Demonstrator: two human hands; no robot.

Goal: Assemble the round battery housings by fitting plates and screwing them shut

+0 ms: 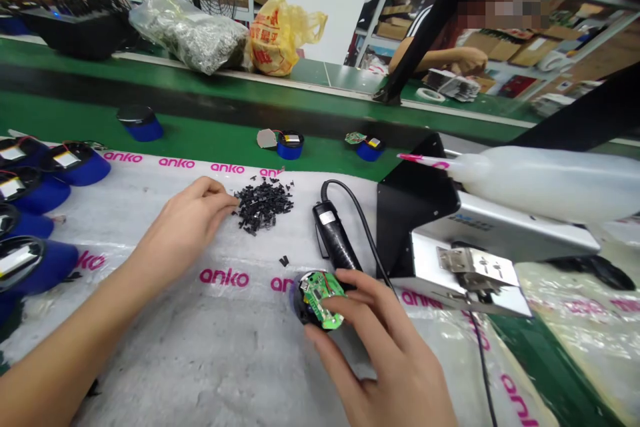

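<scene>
Bench (545, 360) is green, mostly covered by a wrinkled clear plastic sheet (210, 340) w/ pink "anko" print. Behind it a green conveyor belt (210, 130) runs left-right. It carries three blue round units, one lid-down (141, 123), two open w/ parts showing (290, 145) (369, 147). The far bench has a bag of silvery bits (190, 33), a yellow plastic bag (280, 33), cartons and racks beyond. A co-worker's hand (467, 60) rests there.

Left hand (187, 223) lies flat-ish on the sheet, fingers (223, 203) curled together at the left edge of a loose pile of small black plastic parts (263, 203). Can't tell if they pinch one. A couple of strays (284, 260) lie apart from the pile, nearer the person.

Right hand (380, 340) grips a round dark unit (323, 297) at the near-centre of the sheet. Its green circuit board faces up, tilted, w/ fingers closed round its right side and thumb under.

Just behind it lies a black handheld tool (335, 240), matte, cable looping back. To its right is a black and bare-metal fixture (465, 247), sharp-cornered, w/ a translucent squeeze bottle (540, 180) lying across the top. More blue units (75, 163) crowd the left edge. Open room is the sheet's middle, btw the two hands.
</scene>
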